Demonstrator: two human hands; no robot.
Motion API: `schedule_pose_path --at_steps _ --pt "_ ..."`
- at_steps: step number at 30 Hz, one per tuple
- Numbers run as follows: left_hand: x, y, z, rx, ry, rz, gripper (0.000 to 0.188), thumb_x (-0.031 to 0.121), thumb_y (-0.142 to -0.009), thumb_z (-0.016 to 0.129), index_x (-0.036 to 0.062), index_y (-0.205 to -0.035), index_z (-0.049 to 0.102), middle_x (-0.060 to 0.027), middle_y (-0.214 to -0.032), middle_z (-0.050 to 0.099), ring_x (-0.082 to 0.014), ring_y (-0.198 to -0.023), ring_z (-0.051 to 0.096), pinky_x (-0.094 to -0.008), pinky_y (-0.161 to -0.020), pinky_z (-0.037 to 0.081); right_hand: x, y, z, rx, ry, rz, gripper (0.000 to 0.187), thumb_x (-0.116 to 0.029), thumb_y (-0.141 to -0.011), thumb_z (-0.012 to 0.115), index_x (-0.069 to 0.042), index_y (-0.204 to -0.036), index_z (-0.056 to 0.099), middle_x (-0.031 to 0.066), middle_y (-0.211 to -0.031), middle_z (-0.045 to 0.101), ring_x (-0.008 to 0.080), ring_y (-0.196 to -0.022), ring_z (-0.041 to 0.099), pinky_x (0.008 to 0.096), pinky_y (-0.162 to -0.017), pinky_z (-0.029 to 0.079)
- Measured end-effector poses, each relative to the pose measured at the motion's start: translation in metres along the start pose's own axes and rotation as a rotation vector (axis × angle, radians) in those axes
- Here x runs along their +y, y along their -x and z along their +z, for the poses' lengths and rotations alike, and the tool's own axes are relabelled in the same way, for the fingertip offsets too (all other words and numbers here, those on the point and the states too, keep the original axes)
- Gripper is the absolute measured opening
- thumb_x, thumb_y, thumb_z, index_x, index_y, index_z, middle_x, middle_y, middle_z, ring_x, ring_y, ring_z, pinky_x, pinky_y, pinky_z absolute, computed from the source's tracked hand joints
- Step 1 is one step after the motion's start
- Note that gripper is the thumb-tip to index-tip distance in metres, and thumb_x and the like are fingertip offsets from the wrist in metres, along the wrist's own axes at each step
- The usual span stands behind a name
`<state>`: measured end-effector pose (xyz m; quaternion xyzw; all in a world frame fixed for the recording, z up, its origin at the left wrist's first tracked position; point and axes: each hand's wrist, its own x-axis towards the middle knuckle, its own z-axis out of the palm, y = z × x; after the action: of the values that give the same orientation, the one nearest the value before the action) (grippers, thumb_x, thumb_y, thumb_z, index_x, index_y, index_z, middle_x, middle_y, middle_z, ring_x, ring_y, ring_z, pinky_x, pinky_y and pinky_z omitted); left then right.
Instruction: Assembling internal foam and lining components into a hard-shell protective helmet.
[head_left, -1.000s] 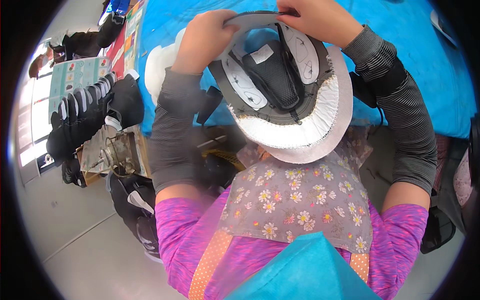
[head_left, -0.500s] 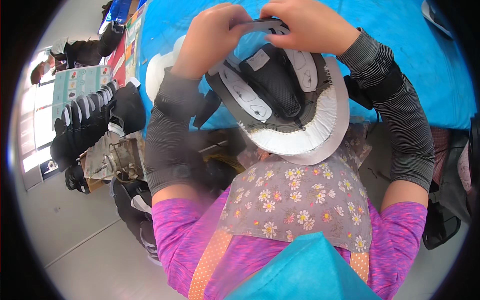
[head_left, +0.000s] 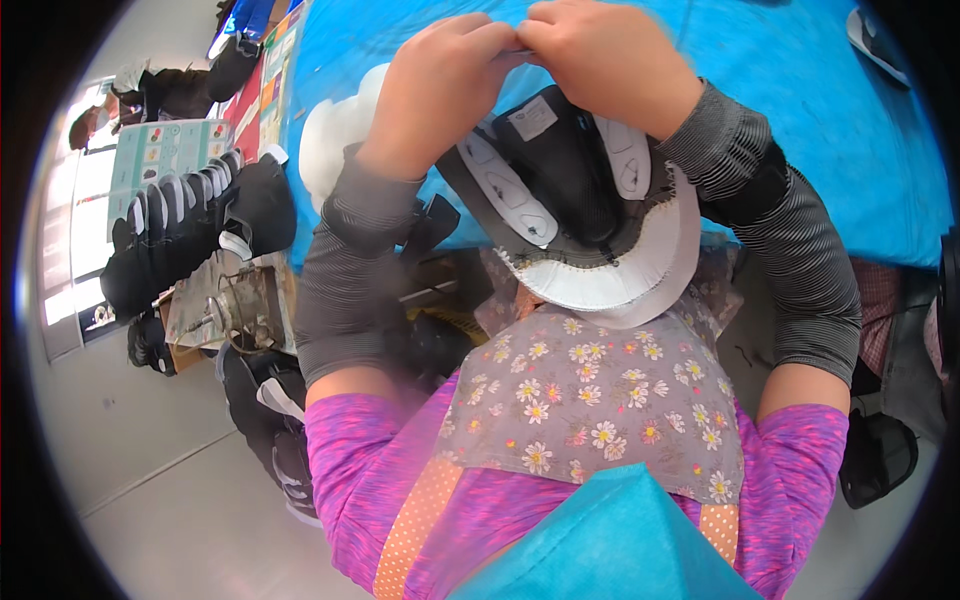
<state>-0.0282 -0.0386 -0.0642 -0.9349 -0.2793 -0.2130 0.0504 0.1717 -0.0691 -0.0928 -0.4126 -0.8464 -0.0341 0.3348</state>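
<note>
At one blue table point(head_left: 800, 130), two hands point(head_left: 440, 95) point(head_left: 610, 65) gripping-close on one shoe upper point(head_left: 565, 175).

Your arms point(head_left: 815, 275) reach forward, elbows point(head_left: 800, 385) bent outward. Your left hand point(head_left: 440, 92) and right hand point(head_left: 612, 68) sit just beside each other, backs upward, fingers point(head_left: 492, 42) curled in a pinch.

From afar I see a blue-covered bench point(head_left: 800, 140) across the top of the frame, a white rounded piece point(head_left: 328, 145) near its left edge and a dark, pale-edged object point(head_left: 878, 48) at upper right. At left, I make out a pale green sheet point(head_left: 168, 142) above a row of black pieces point(head_left: 140, 275).
</note>
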Motion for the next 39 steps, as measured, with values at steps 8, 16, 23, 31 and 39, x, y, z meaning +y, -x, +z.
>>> schedule_pose_path --at_steps 8,16,23,31,39 --pt "0.007 0.013 -0.006 0.065 0.054 -0.235 0.014 0.012 -0.085 0.078 0.0015 -0.089 0.070 -0.0098 -0.076 0.066 -0.0212 -0.065 0.065 -0.0308 -0.059 0.050 -0.002 0.006 -0.004 0.040 0.013 0.048 0.004 -0.007 -0.076 0.062 -0.007 -0.080 0.061 0.0100 -0.081 0.062 0.0320 -0.082 0.065 0.0424 -0.066 0.053" --pt "0.013 0.023 0.001 0.191 0.172 -0.312 0.014 0.015 -0.082 0.078 0.0045 -0.085 0.069 -0.0093 -0.075 0.064 -0.0270 -0.067 0.064 -0.0365 -0.060 0.050 -0.002 -0.001 0.000 0.090 -0.069 -0.026 0.003 -0.009 -0.079 0.063 -0.007 -0.079 0.060 0.0100 -0.078 0.059 0.0321 -0.079 0.063 0.0432 -0.064 0.052" --pt "0.017 0.041 0.009 0.288 0.178 -0.447 0.012 0.010 -0.082 0.078 0.0027 -0.083 0.068 -0.0088 -0.073 0.062 -0.0230 -0.062 0.062 -0.0334 -0.058 0.048 -0.009 0.000 0.000 0.099 -0.030 0.049 0.003 -0.010 -0.080 0.062 -0.009 -0.079 0.060 0.0094 -0.078 0.059 0.0311 -0.079 0.063 0.0425 -0.063 0.051" --pt "0.023 0.058 0.015 0.392 0.161 -0.465 0.009 0.006 -0.081 0.078 0.0033 -0.087 0.071 -0.0075 -0.074 0.063 -0.0212 -0.063 0.061 -0.0315 -0.058 0.048 -0.011 -0.001 0.002 0.106 -0.004 0.072 0.007 -0.012 -0.082 0.064 -0.009 -0.078 0.060 0.0079 -0.076 0.058 0.0290 -0.076 0.062 0.0414 -0.060 0.050" --pt "0.026 0.069 0.020 0.479 0.273 -0.567 0.010 0.003 -0.080 0.078 0.0007 -0.087 0.072 -0.0074 -0.076 0.064 -0.0178 -0.067 0.062 -0.0294 -0.061 0.048 -0.019 -0.001 -0.001 0.100 -0.025 0.089 0.010 -0.012 -0.081 0.067 -0.008 -0.076 0.060 0.0083 -0.075 0.056 0.0292 -0.074 0.060 0.0405 -0.060 0.050"
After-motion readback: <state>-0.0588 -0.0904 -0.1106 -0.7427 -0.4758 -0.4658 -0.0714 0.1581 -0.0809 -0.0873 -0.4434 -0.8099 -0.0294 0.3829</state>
